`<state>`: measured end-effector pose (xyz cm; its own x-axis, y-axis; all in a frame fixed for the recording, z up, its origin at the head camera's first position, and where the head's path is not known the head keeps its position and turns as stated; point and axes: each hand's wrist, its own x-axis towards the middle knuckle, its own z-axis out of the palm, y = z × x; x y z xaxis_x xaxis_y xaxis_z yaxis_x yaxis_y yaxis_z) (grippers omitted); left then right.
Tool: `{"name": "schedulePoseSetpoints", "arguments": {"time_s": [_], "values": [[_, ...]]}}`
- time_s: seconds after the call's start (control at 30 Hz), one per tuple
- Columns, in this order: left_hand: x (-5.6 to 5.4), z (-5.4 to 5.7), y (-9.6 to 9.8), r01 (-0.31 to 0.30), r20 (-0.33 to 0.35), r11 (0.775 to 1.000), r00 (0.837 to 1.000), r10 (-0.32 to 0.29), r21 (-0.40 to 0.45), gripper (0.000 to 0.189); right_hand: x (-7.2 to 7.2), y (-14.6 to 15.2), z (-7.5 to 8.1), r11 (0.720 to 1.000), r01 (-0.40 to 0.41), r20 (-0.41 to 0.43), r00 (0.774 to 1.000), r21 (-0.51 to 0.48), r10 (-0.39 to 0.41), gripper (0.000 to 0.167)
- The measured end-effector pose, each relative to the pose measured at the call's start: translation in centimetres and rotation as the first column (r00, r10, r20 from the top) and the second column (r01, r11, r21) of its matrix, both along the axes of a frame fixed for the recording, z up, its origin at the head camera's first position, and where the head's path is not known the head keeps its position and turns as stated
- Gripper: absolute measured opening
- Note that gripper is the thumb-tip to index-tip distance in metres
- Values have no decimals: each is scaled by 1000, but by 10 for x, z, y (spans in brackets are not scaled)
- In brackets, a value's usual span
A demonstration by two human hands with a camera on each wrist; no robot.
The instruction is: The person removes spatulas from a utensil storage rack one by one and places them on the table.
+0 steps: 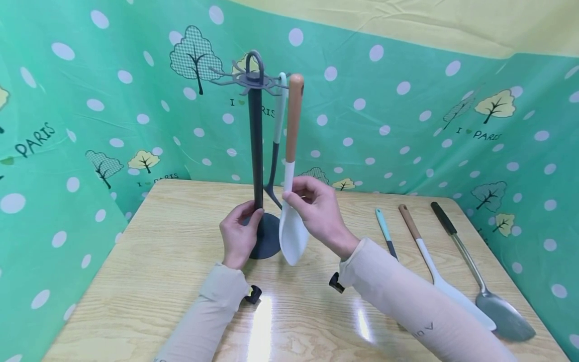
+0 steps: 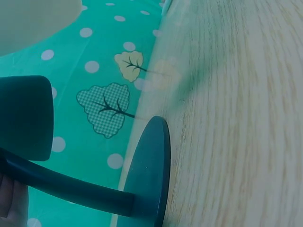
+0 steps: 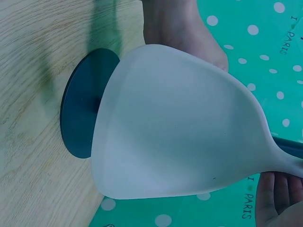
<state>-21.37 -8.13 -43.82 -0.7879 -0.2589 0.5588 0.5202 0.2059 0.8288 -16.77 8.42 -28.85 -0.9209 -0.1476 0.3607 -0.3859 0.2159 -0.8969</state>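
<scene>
My left hand (image 1: 239, 234) grips the black pole of a utensil stand (image 1: 256, 151) low down, just over its round base (image 3: 85, 104). In my right hand (image 1: 318, 211) is a white spatula (image 3: 180, 127), pinched at its white neck. This spatula stands upright beside the pole, its brown handle (image 1: 295, 115) up near the rack of hooks and its broad blade down. Between it and the pole, a utensil with a mint handle (image 1: 280, 110) hangs from the rack; its dark head (image 2: 23, 118) shows in the left wrist view.
On the table's right side lie a mint-handled utensil (image 1: 383, 226), partly hidden by my right sleeve, a white spatula with a brown handle (image 1: 427, 256), and a metal turner with a black handle (image 1: 470, 261). A green dotted cloth (image 1: 384, 125) hangs behind the wooden table (image 1: 172, 241).
</scene>
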Motion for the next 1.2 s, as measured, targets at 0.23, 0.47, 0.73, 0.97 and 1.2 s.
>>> {"name": "schedulePoseSetpoints", "arguments": {"time_s": [0.23,0.47,0.73,0.97,1.2], "values": [[17,25,4,-3,-5,1000,1000,2,-11,20,3,6,0,1000,9,1,1000,-2,-9,14],[18,26,3,11,-17,1000,1000,-11,6,20,4,13,1,1000,6,-12,1000,1,-6,14],[17,25,3,19,-15,1000,1000,-19,11,21,5,24,-1,1000,9,1,1000,2,-9,15],[17,25,3,22,-9,1000,1000,-22,15,21,10,32,0,997,50,52,997,62,-53,16],[17,25,2,28,-15,1000,1000,-28,14,21,1,48,-21,991,78,95,992,113,-89,14]]}}
